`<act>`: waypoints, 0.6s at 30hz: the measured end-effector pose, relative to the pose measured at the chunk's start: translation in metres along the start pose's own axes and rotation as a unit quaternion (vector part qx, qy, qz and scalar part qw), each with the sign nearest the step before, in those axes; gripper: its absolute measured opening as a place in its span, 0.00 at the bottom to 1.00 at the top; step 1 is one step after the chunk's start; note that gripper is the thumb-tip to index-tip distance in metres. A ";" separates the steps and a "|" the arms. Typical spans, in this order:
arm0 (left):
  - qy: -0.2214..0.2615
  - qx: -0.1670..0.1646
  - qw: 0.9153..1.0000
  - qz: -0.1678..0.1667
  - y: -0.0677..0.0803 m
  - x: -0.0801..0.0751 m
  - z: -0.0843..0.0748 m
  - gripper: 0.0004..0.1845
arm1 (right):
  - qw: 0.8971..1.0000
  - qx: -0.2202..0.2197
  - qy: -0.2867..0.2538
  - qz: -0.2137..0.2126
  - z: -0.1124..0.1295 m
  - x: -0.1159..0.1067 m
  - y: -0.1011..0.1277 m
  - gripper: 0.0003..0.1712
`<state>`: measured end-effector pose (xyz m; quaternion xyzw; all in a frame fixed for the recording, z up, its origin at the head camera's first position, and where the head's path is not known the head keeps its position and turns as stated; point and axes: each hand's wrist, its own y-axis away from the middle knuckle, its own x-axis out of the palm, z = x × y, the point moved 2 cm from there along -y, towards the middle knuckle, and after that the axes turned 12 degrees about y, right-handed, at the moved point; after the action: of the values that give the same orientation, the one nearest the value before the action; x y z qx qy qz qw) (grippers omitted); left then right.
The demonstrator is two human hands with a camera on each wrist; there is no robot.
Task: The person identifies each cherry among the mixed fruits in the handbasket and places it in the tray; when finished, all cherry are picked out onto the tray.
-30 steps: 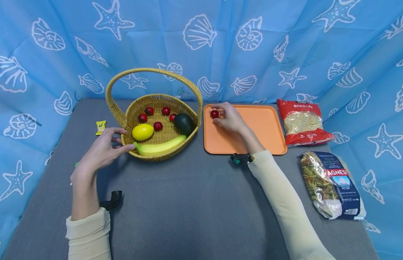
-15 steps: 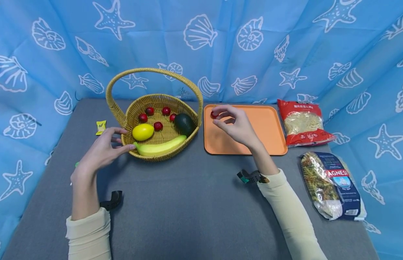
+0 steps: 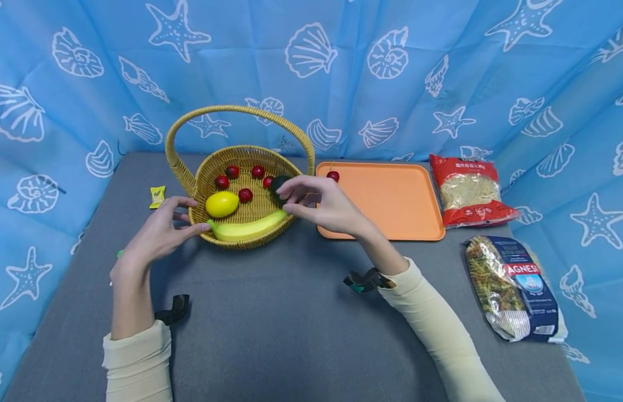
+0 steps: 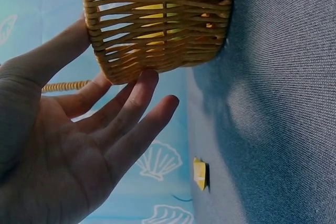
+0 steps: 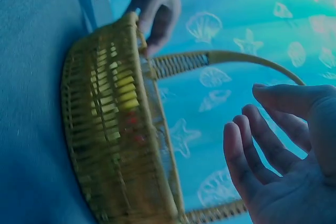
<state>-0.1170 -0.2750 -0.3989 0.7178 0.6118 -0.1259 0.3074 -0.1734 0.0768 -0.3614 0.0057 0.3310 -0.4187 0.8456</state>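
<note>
In the head view, my left hand (image 3: 167,229) holds the left end of the wicker basket (image 3: 251,245) at its rim, thumb near the banana tip. The left wrist view shows several fingertips against the weave (image 4: 163,30). My right hand (image 3: 329,204) hovers over the basket's right rim, fingers apart and loosely bent with nothing between them, partly covering the avocado (image 3: 278,185). Inside the basket are a lemon (image 3: 222,204), a banana (image 3: 248,228) and several red cherries (image 3: 245,195). One cherry (image 3: 333,176) with a stem lies on the orange tray (image 3: 392,195).
Right of the tray lie a red noodle bag (image 3: 469,190) and a dark blue pasta bag (image 3: 514,287). A small yellow packet (image 3: 158,196) sits left of the basket. The tall basket handle (image 3: 241,109) arches above the fruit. A blue shell-print curtain (image 3: 311,84) surrounds the table.
My right hand has let go of the cherry on the tray, drawn back, then moved left to the basket's right rim. The left hand stays in place on the basket.
</note>
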 end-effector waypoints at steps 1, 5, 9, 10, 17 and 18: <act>0.001 -0.001 1.000 0.001 0.000 0.000 0.000 0.42 | 1.000 -0.004 -0.005 0.009 0.000 0.004 -0.006 0.16; 0.005 -0.001 1.000 0.004 0.001 0.000 -0.001 0.42 | 0.999 -0.004 -0.010 0.043 -0.006 0.020 -0.034 0.15; 0.006 -0.005 1.000 0.004 0.001 0.001 -0.001 0.42 | 0.996 0.013 0.024 0.083 -0.011 0.032 -0.065 0.14; 0.006 -0.006 1.000 0.005 0.001 0.001 -0.001 0.42 | 0.995 0.019 0.034 0.095 -0.013 0.035 -0.073 0.14; 0.003 -0.013 1.000 0.007 0.000 0.000 0.000 0.44 | 0.978 0.095 0.092 0.162 -0.027 0.056 -0.114 0.20; 0.003 -0.013 1.000 0.006 0.000 0.000 0.000 0.44 | 0.975 0.107 0.098 0.168 -0.028 0.059 -0.118 0.20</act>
<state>-0.1169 -0.2751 -0.3989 0.7180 0.6097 -0.1142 0.3158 -0.2478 -0.0330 -0.3849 0.1922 0.3596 -0.3010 0.8621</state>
